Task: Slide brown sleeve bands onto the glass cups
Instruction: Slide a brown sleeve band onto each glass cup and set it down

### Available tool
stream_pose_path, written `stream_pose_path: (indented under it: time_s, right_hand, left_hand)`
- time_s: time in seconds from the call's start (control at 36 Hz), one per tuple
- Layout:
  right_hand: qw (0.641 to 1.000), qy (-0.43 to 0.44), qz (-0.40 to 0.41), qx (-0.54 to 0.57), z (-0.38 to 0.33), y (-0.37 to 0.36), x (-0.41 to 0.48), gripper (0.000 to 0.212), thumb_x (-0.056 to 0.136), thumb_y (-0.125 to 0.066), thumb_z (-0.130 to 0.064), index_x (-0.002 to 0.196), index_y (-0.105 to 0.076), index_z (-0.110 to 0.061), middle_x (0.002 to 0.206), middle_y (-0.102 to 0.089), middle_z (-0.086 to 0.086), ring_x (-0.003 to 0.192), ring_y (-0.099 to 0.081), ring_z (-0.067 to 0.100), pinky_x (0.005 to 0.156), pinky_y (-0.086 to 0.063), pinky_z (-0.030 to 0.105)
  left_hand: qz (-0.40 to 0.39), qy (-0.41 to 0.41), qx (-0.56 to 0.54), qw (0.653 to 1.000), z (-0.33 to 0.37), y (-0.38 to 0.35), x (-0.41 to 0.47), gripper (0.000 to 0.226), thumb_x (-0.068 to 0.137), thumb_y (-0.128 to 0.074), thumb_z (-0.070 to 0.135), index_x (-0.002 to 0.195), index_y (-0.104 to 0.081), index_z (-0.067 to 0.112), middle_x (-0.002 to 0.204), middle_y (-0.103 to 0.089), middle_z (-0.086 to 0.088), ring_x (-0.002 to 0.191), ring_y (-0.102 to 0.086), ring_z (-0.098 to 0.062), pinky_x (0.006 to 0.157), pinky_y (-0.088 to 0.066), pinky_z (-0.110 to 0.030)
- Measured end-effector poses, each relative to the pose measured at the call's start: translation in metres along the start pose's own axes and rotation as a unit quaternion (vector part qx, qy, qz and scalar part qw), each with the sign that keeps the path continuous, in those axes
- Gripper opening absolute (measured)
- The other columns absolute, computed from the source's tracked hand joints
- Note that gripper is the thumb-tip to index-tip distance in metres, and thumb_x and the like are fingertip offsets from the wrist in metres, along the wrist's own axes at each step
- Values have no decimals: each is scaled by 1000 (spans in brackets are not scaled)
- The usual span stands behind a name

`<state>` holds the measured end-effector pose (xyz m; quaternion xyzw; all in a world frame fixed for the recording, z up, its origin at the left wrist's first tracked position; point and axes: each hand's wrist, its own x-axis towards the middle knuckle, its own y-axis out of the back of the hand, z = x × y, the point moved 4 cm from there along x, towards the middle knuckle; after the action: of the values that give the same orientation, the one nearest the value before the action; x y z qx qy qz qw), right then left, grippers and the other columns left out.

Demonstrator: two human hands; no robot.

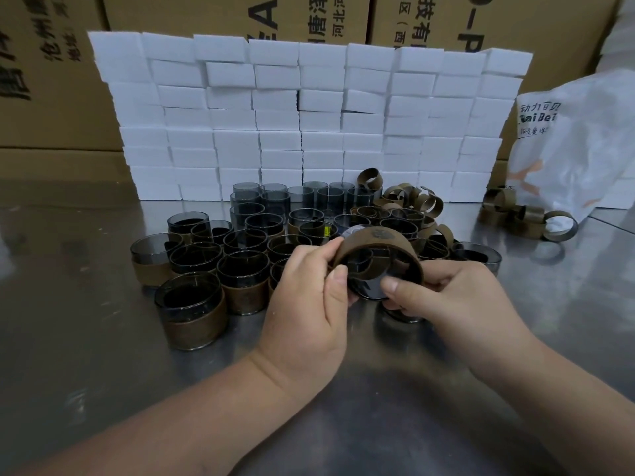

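Fingers of both hands are curled around one smoky dark glass cup, held tilted just above the shiny metal tabletop. The left hand pinches the near edge of a brown leather-like sleeve band between thumb and forefinger. The right hand grips the cup's other side, with its thumb pressed against the glass. The band loops around the cup and shows a dark round stamp on its top face; how far along the cup it sits cannot be told.

To the left of the hands stands a cluster of sleeved glass cups, each upright with a brown band around its lower part. Behind them, bare smoky cups stand packed together. A heap of loose brown bands lies beside these, and a second small heap of bands lies well apart to the right, near a white printed plastic bag. A wall of stacked white foam blocks rises at the back, with brown cardboard cartons behind it.
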<state>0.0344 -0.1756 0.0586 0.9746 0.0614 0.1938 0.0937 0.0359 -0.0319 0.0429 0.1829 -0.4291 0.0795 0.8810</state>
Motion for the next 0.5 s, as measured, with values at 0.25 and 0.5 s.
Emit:
stream_pose_path:
  time_s: [0.25, 0.5]
  right_hand:
    - [1000, 16, 20, -10, 1, 1, 1, 25, 52, -68, -42, 73, -71, -30, 65, -71, -13, 63, -66, -4, 53, -45, 6]
    - [1000, -24, 14, -4, 15, 5, 6, 58, 62, -74, -47, 114, -60, -24, 99, -71, -4, 85, -69, 9, 68, -55, 25]
  left_hand:
    - [44, 12, 28, 999, -4, 4, 0, 53, 90, -30, 35, 118, -55, -2, 97, -49, 3, 85, -58, -21, 77, -52, -42]
    - [48, 16, 6, 999, -8, 2, -4, 44, 90, -33, 28, 117, -52, -1, 116, -53, -13, 109, -48, -10, 98, -38, -22]
